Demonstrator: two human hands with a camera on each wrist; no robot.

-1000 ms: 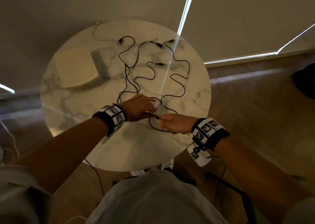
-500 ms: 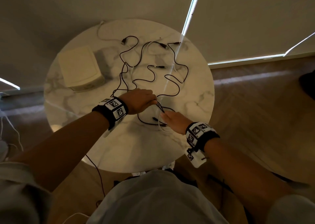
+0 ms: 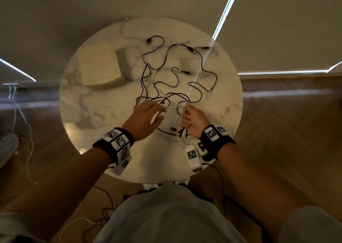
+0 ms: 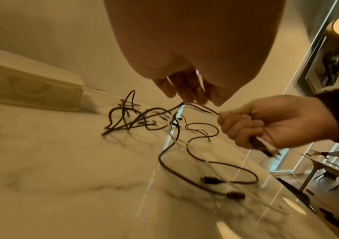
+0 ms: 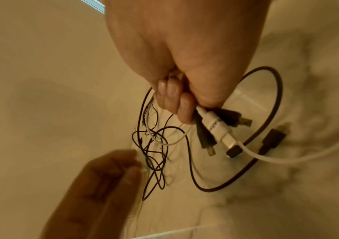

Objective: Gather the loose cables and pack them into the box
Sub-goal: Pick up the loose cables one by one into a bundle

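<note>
Cables point(image 5: 213, 127) in right hand point(image 5: 185, 56), plug ends toward wrist

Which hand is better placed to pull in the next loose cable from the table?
Left. The left hand is open with its fingers just above the cable tangle; the right hand is already full, gripping several cable ends.

The left hand point(image 5: 103, 192) is a blurry smear in the right wrist view, and the box point(image 4: 27, 87) gets chopped off by the left wrist frame edge.
</note>
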